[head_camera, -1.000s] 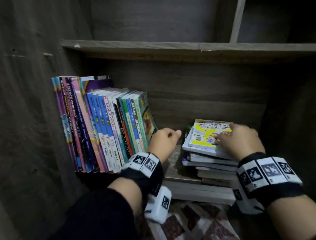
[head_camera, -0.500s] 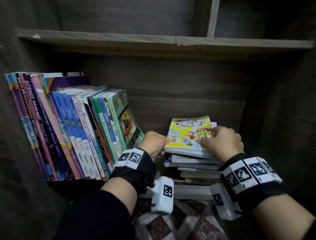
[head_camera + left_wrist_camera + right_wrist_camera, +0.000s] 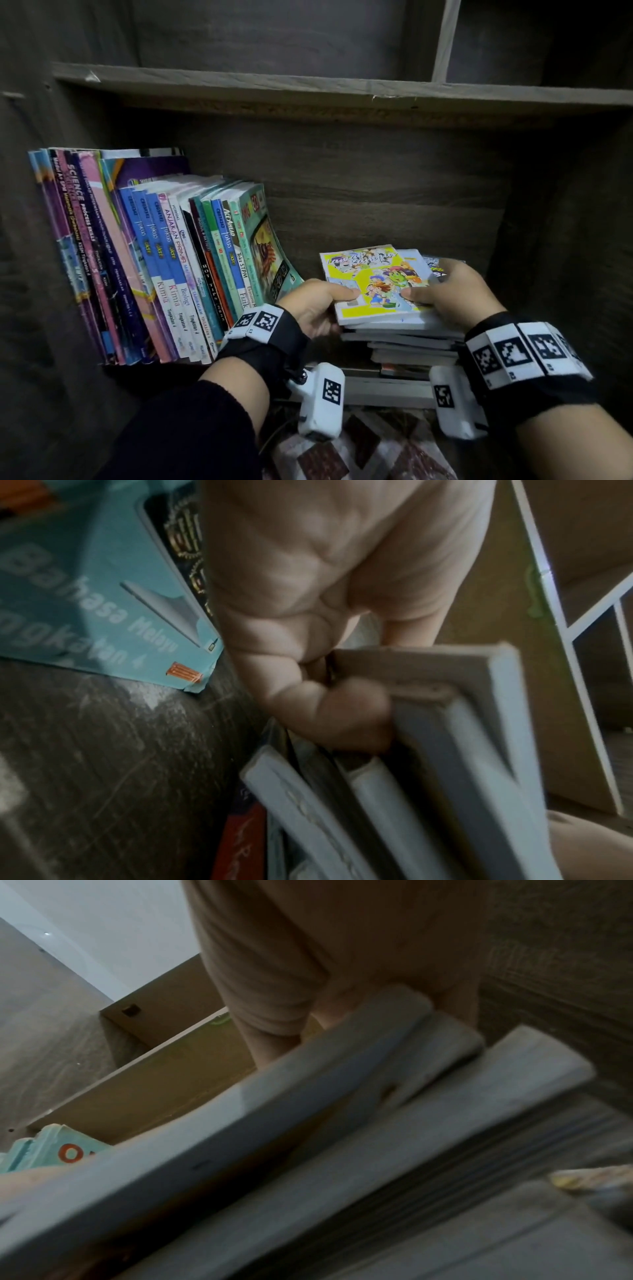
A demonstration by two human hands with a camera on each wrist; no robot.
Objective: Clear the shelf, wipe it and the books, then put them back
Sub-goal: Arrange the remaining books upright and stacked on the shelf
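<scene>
A stack of flat books lies on the right of the dark wooden shelf [image 3: 394, 212], topped by a yellow comic book [image 3: 371, 277]. My left hand [image 3: 317, 305] grips the left edge of the top books, thumb on the yellow cover and fingers curled under them; the left wrist view shows these fingers [image 3: 342, 710] tucked beneath the top books [image 3: 455, 723]. My right hand [image 3: 448, 291] holds the right side of the same top books [image 3: 274, 1110], thumb on the cover. The lower books [image 3: 407, 346] stay flat beneath.
A row of upright textbooks [image 3: 154, 260] leans on the left side of the shelf, the rightmost a teal one [image 3: 265, 246] sagging right. An upper shelf board [image 3: 342, 85] runs overhead. A patterned cloth [image 3: 370, 448] lies below the shelf edge.
My left hand moved right from the gap between row and stack and took hold of the top books' left edge. The right hand stayed on the cover, and the view came closer.
</scene>
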